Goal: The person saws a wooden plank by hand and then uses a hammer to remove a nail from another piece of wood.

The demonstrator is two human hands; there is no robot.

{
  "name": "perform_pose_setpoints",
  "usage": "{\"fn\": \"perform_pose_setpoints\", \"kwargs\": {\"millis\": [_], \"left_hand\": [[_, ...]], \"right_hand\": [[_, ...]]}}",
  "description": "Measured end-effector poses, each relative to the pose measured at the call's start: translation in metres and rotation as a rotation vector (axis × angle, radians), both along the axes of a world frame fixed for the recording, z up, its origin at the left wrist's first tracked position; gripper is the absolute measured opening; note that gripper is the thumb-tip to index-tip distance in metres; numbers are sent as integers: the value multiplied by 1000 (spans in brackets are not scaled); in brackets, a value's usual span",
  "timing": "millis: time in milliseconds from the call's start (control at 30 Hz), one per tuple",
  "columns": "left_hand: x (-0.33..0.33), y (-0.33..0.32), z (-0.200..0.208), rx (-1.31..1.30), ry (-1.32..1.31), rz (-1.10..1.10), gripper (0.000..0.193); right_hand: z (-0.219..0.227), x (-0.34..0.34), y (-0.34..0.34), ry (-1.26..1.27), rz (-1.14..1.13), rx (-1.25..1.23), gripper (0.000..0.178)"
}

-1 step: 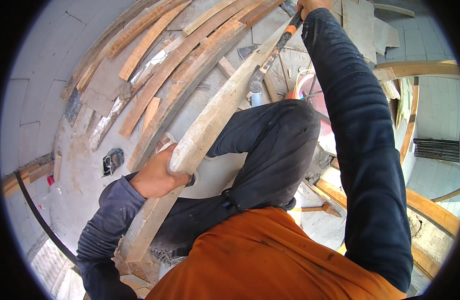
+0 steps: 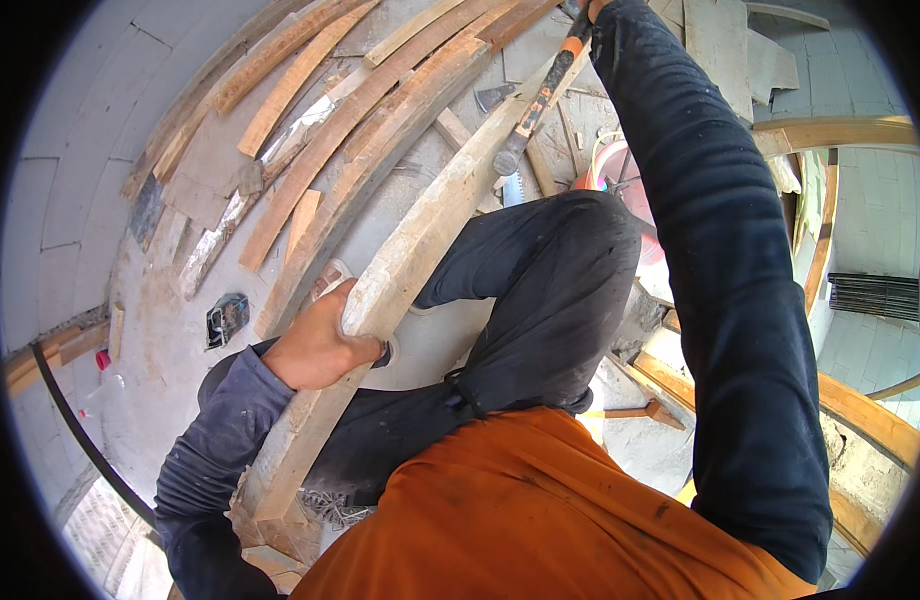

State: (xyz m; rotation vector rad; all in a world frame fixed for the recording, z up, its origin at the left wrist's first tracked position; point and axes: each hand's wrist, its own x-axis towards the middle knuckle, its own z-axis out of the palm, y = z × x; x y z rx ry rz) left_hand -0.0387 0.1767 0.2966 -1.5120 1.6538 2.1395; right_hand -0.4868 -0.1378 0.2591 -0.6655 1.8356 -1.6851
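My left hand [image 2: 320, 340] is wrapped round a long pale wooden beam [image 2: 420, 235], which slants from the lower left up to the top of the view, beside my bent knee. At the top edge, my right hand [image 2: 597, 8] is partly cut off by the frame. It grips the far end of a hammer [image 2: 547, 92] with a black and orange handle. The hammer's round metal head points back toward me and lies over the beam's edge; whether it touches the wood I cannot tell.
Several long boards [image 2: 365, 165] lie on the floor at the upper left. An axe head [image 2: 495, 97], a saw blade [image 2: 513, 188] and a pink bucket [image 2: 620, 170] are beyond my knee. Nails [image 2: 335, 508] lie in a heap by the beam's near end. Timber framing [image 2: 865, 412] stands at right.
My right hand has shifted slightly left and up, and the hammer with it. The left hand still holds the beam in nearly the same place.
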Motion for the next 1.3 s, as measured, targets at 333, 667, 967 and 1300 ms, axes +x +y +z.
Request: {"fn": "perform_pose_setpoints", "kwargs": {"millis": [333, 667, 967, 1300], "left_hand": [[21, -2, -15, 172, 125, 52, 62], [25, -8, -18, 429, 216, 173, 59], [24, -13, -18, 451, 226, 140, 71], [25, -13, -21, 469, 253, 167, 68]], "right_hand": [[54, 0, 64, -292, 241, -69, 23], [25, -50, 107, -541, 156, -255, 33], [28, -49, 134, -528, 240, -321, 33], [48, -13, 133, -413, -59, -310, 33]]}}
